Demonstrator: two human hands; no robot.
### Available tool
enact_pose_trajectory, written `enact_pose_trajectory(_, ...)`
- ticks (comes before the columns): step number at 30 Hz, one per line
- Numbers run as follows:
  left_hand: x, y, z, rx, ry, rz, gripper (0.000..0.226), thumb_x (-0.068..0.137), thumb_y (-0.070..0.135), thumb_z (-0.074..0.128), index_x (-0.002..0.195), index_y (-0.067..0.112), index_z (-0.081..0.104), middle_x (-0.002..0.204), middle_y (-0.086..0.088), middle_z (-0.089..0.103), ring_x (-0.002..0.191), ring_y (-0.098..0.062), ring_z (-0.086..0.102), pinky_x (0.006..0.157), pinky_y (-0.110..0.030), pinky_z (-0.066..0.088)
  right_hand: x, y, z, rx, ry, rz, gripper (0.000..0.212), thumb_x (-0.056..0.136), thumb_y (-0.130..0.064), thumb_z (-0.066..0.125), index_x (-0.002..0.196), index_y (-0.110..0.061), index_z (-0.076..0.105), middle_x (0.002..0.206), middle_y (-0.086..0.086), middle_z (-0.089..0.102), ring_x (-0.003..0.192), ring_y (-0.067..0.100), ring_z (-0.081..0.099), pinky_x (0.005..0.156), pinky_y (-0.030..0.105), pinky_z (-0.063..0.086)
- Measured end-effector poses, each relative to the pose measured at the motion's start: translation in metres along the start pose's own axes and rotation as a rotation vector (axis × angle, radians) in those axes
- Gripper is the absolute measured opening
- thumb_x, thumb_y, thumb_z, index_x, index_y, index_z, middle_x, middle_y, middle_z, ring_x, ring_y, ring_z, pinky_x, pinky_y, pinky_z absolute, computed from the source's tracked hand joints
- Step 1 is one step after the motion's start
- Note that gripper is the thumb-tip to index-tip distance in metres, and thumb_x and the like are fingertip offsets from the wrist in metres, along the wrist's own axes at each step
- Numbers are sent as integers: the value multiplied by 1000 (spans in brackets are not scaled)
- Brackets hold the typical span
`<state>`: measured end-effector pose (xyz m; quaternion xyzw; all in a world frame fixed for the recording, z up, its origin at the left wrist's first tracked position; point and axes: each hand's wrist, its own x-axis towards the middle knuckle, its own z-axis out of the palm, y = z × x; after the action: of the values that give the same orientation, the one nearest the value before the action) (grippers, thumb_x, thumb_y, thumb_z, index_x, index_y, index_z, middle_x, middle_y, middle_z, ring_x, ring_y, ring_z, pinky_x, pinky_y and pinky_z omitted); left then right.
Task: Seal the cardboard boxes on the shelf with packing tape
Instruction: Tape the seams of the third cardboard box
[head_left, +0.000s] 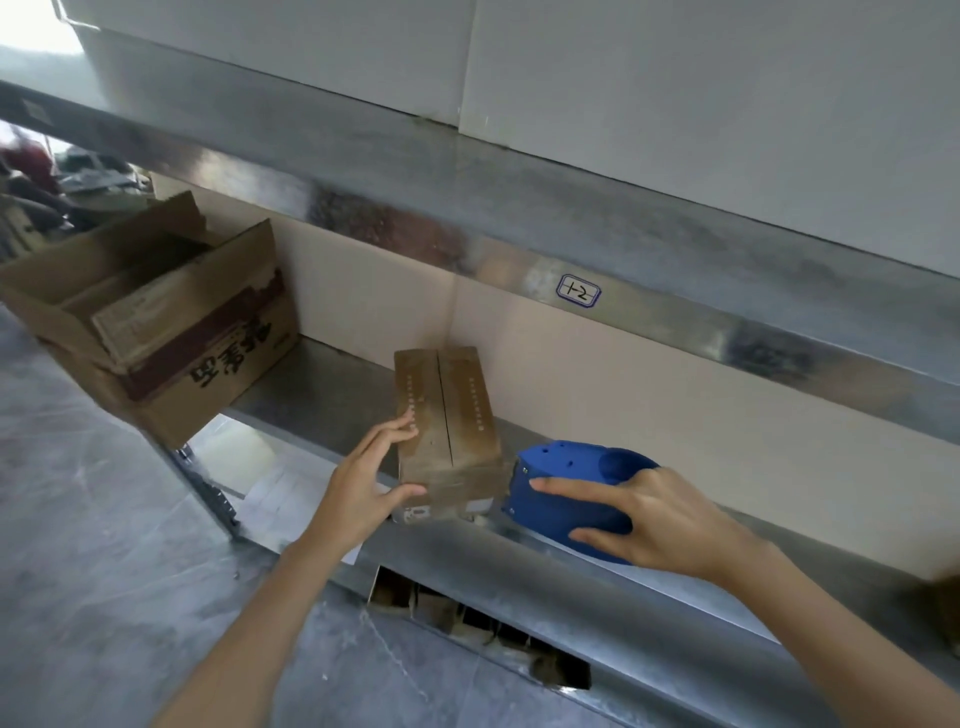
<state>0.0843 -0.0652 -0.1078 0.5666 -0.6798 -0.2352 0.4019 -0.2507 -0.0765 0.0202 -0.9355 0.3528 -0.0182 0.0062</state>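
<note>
Soft, cool daylight, moderately bright, no hard shadows. Top-left corner of the frame blown out to white; light falls off to the right. Steel shelf rail (519, 244) carries smeared, mottled reflections rather than sharp glare. Dull sheen on top of the small cardboard box (467, 405). Blue tape dispenser (561, 467) evenly lit, thin shadow beneath. Opening under the shelf edge (519, 644) nearly black. Whole frame soft and compression-smudged; clutter at far left (36, 176) blurred. Wide-angle bend: shelf lines slant and bow toward the edges.
</note>
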Motion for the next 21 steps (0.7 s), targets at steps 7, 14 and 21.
enact_pose_trajectory(7,1,1,-1,54,-8,-5,70,73,35,85,131,41,46,146,33,38,132,13,38,109,-29,41,2,8,-3,24,-29,13,55,91,-54,48,143,-57,30,47,-8,12,42,14,24,41,28,43)
enact_pose_trajectory(14,3,2,-1,65,-16,8,67,74,37,83,133,34,51,146,28,41,133,5,43,109,-33,43,0,23,-4,53,-71,45,56,89,-56,49,141,-62,30,45,-6,13,40,10,18,50,20,27)
enact_pose_trajectory(21,4,3,-2,61,-30,-2,66,74,33,84,132,29,53,147,23,44,134,2,43,111,-32,40,-10,40,-1,74,-98,82,64,88,-50,63,138,-68,27,51,-13,21,41,7,21,50,16,27)
